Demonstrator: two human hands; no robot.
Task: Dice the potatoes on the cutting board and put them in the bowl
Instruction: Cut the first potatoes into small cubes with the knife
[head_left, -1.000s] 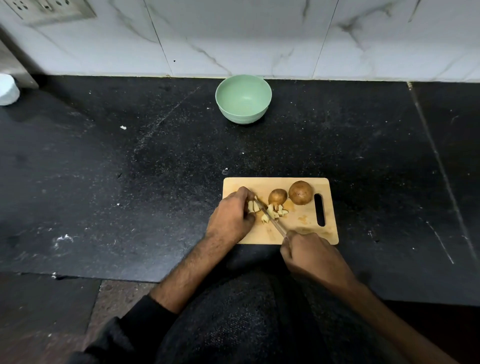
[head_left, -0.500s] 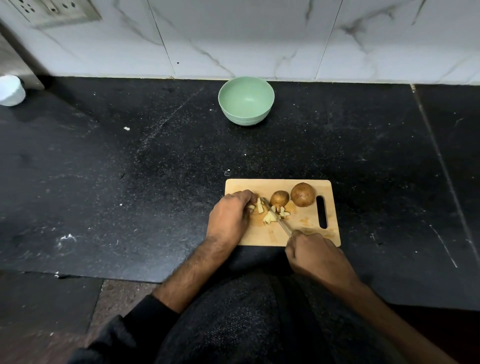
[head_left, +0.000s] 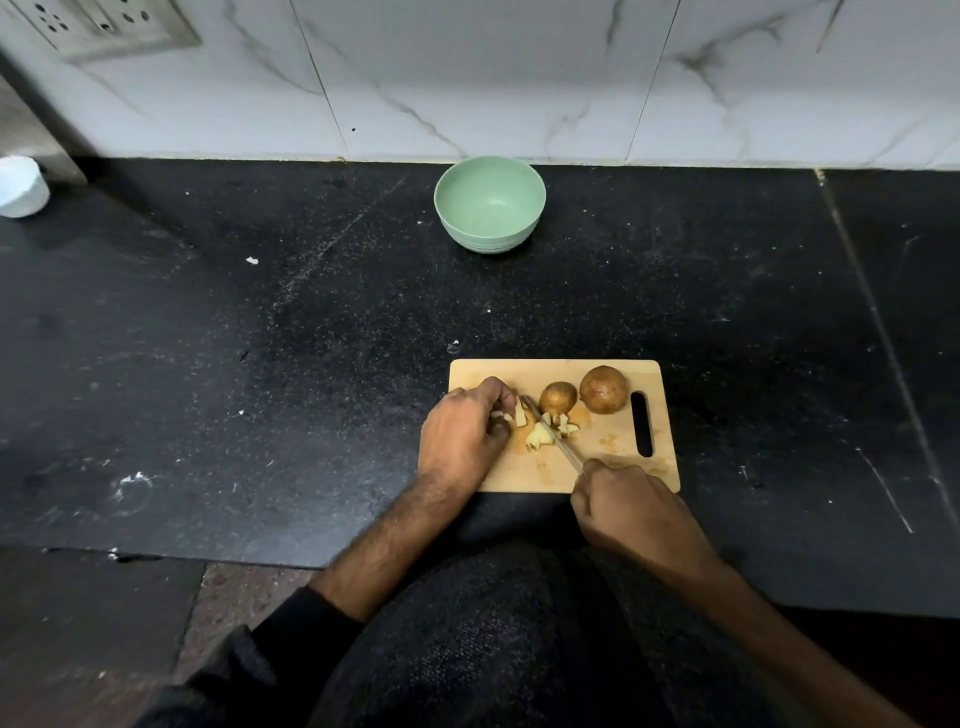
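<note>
black counter (head_left: 260, 364) | left hand (head_left: 460, 436) curled, pinching potato piece (head_left: 519, 417) | right hand (head_left: 636, 512) fisted round knife (head_left: 550, 434)

The left hand (head_left: 462, 434) lies knuckles-up, its fingers curled down and inward, fingertips pinched together at the far right of the hand. The bare left forearm runs back to a dark sleeve pushed up near the elbow. The right hand (head_left: 631, 506) is closed in a fist, knuckles up, thumb side toward the left hand's fingertips, its forearm bare.
</note>
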